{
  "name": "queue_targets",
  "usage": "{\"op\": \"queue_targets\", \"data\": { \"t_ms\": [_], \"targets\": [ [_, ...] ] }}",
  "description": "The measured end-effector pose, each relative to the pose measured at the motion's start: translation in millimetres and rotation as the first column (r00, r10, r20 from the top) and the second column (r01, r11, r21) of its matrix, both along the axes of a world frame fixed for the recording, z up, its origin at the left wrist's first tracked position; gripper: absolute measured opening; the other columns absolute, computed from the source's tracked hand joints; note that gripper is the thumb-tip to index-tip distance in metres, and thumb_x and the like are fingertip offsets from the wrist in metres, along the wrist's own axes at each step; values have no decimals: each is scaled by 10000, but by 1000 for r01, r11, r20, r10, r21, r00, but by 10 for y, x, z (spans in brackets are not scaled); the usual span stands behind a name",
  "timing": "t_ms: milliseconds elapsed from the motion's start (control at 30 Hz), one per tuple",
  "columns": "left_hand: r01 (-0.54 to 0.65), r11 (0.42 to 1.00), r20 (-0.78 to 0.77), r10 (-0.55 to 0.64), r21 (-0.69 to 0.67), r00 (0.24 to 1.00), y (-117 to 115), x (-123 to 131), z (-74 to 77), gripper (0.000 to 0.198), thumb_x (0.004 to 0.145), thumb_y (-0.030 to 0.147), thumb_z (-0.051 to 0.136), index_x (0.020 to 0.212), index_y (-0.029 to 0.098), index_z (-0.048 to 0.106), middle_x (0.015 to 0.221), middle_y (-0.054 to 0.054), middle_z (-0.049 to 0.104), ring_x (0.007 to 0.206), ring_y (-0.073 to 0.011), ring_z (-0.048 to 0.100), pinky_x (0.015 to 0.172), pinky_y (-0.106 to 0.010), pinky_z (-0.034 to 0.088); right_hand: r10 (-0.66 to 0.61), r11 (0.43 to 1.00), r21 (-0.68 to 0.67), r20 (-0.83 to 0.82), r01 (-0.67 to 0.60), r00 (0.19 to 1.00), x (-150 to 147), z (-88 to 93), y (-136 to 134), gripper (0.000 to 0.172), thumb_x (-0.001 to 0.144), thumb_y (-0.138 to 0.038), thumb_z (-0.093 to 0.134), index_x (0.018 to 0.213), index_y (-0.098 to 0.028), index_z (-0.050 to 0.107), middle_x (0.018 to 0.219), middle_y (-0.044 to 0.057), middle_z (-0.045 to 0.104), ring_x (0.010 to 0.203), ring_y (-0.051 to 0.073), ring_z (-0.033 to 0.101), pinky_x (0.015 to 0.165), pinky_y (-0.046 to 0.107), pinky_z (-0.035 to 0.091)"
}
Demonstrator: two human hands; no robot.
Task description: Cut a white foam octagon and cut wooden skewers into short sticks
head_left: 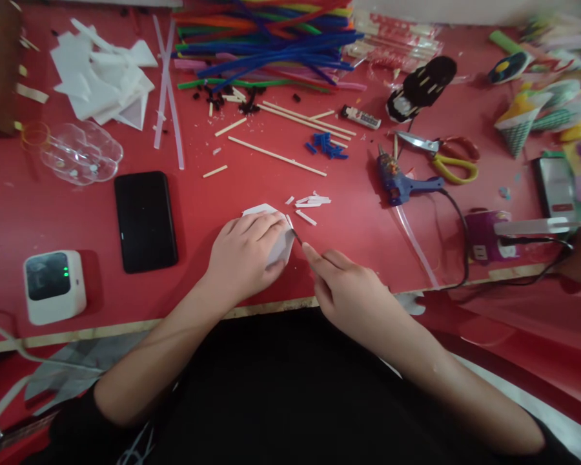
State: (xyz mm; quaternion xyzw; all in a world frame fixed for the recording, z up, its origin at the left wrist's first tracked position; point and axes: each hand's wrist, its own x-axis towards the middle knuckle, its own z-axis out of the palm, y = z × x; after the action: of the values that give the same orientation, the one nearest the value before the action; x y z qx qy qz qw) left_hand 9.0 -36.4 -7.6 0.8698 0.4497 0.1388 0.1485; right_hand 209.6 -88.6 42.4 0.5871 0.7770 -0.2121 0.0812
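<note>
Near the table's front edge, my left hand (246, 250) lies flat over a white angular foam or paper piece (283, 248), pressing it against the red tabletop. Its fingers are stretched out and cover much of the piece. My right hand (345, 284) is closed, index finger forward, on a thin dark cutting blade (297, 237). The blade's tip touches the right edge of the white piece, by a narrow white sliver (289, 221). Just beyond it lie several small cut white strips (312, 201). The blade's grip is hidden inside my right hand.
A black phone (146, 221) and a white device (55, 286) lie left. A glue gun (401, 184) with a cord and pliers-like scissors (440, 152) lie right. Wooden sticks (277, 155), blue bits (327, 146), pipe cleaners (266, 45) and white scraps (101, 77) lie beyond.
</note>
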Motion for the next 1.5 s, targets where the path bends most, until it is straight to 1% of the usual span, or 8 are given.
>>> {"op": "queue_targets", "data": {
  "t_ms": [200,400,500,633,933,1267,1400,1500],
  "targets": [
    [13,999,-7,-14,-37,1000,5,-15,26,512,887,359,624,1353,148,605,1425,-113,633,1295,-341,576,1033,-496,487,-21,997,66,-51,25,998,82,-3,-158,546,923,-127,432,1453,-124,563,877,64,670,515,103,490,491,259,278],
    [36,998,9,-35,-61,999,16,-28,40,546,862,325,637,1378,156,584,1439,-130,613,1342,-361,532,1098,-522,442,-84,996,15,-163,88,983,177,-19,-207,548,928,-136,446,1467,-136,546,952,93,672,692,169,629,599,295,475],
    [69,994,15,-68,-84,998,21,-58,46,567,853,296,626,1398,152,565,1456,-137,596,1364,-354,515,1128,-523,421,-150,980,104,-183,171,972,209,-27,-195,530,927,-148,461,1446,-144,569,960,97,674,736,191,650,628,316,506],
    [95,992,17,-93,-82,995,11,-102,37,583,870,297,606,1424,127,536,1487,-161,562,1396,-352,488,1151,-513,403,-199,942,226,-218,248,955,223,-50,-129,497,949,-171,446,1424,-135,590,925,90,669,758,195,650,639,313,501],
    [29,999,97,-26,-26,995,-8,-52,-1,519,957,444,589,1359,116,586,1427,-169,616,1351,-356,532,1127,-526,438,-155,959,196,-246,206,957,242,-114,23,486,957,-204,463,1421,-165,599,961,87,670,755,176,639,646,304,489],
    [109,993,144,-101,-49,984,143,182,13,595,944,117,425,1524,248,411,1521,-60,557,1443,-251,462,1161,-471,402,-94,958,266,-76,111,993,231,-85,38,483,940,-200,501,1391,-297,647,1038,69,644,677,120,559,513,242,356],
    [72,994,113,-62,-87,992,208,192,-18,676,913,111,427,1572,159,287,1543,-131,523,1475,-298,423,1142,-504,414,-103,957,269,-42,111,994,265,-99,15,485,940,-213,510,1396,-313,642,1042,59,644,637,115,536,497,250,346],
    [-19,999,106,23,-34,994,190,173,45,617,918,138,448,1526,107,353,1518,-164,531,1435,-318,457,1146,-482,406,-122,953,271,-72,137,990,285,-104,8,475,944,-215,505,1390,-294,646,1049,67,650,672,133,573,508,257,381]
  ]
}}
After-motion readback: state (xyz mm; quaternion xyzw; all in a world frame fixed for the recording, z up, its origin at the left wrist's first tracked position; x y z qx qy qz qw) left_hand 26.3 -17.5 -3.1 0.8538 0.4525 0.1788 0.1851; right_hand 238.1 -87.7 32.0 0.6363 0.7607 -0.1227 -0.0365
